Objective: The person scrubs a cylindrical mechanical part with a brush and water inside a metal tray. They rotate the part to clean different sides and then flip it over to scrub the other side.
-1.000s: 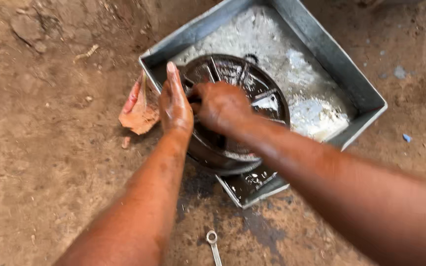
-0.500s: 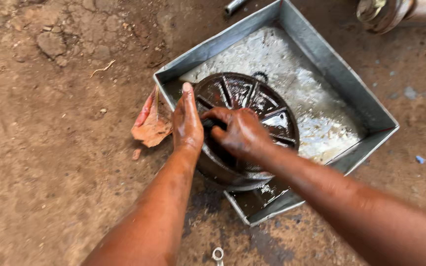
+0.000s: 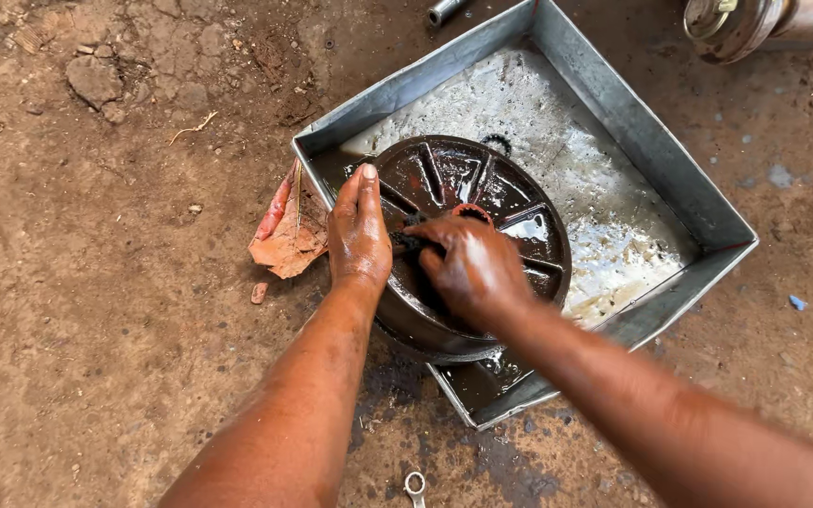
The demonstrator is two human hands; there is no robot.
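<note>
Round dark ribbed metal drum [image 3: 482, 202] stood tilted in square grey metal tray [image 3: 632, 122], wet and oily. Left hand [image 3: 358, 230] flat, fingers together, bracing rim. Right hand [image 3: 468, 263] closed on dark scrubbing wad at hub. Grime remained; cleaning looked partway.

Under the right hand [image 3: 470, 265], a ribbed metal wheel [image 3: 482, 202], dark and glossy with oil; around it a dull grey sheet-metal tray [image 3: 646, 141], wet inside; beside the left hand [image 3: 359, 230], rough matt dirt ground [image 3: 96, 282].

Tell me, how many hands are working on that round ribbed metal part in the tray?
2: the left hand rests flat against its left rim, and the right hand presses on its centre. No other hands show.
</note>
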